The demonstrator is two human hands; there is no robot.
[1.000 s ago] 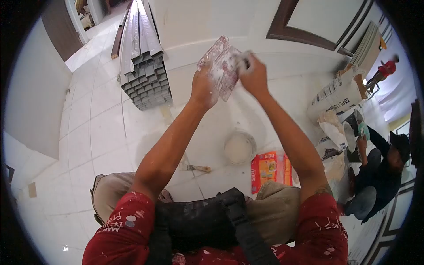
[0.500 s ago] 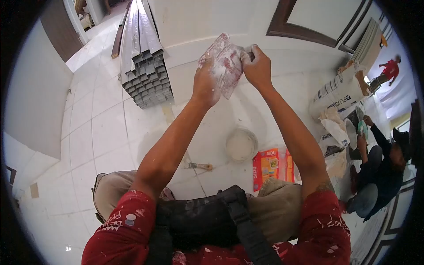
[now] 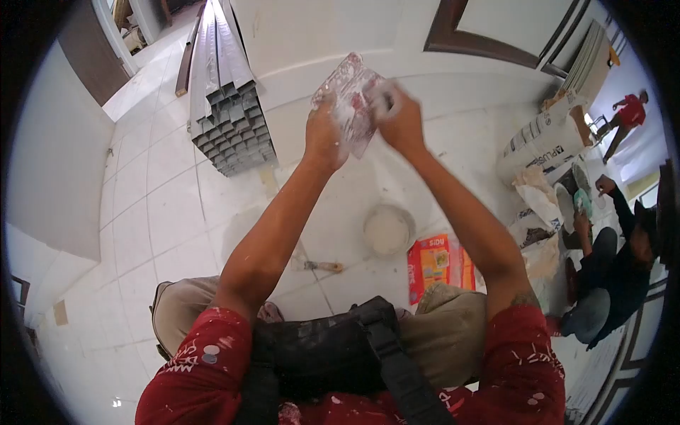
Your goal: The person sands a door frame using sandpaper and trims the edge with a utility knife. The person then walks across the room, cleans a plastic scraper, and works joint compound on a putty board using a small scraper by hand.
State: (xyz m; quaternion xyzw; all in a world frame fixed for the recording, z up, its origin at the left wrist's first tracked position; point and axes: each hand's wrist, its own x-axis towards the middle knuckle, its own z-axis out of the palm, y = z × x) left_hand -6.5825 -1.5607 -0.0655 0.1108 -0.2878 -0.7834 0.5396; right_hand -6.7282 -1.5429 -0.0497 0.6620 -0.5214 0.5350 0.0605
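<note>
My left hand (image 3: 327, 131) is wrapped round the left side of a flat red plate (image 3: 358, 106) smeared with white paste, tilted in front of the wall. My right hand (image 3: 400, 117) is closed at the plate's right edge, its fingers blurred round a small dark thing that I cannot make out. White paste coats the fingers of both hands. Below them on the floor stands a round tub (image 3: 388, 230) of pale paste. A putty knife with a wooden handle (image 3: 324, 266) lies left of the tub, and a red and orange packet (image 3: 433, 265) lies right of it.
Stacked metal tubes (image 3: 237, 127) stand at the upper left beside the wall. On the right are a large white sack (image 3: 545, 149) and torn paper bags (image 3: 535, 195). A crouching person in dark clothes (image 3: 609, 283) works there; another person in red (image 3: 629, 113) stands farther back.
My right hand has moved off the plate's edge and back onto its face, blurred. The crouching person has raised one hand, and the person in red has shifted.
</note>
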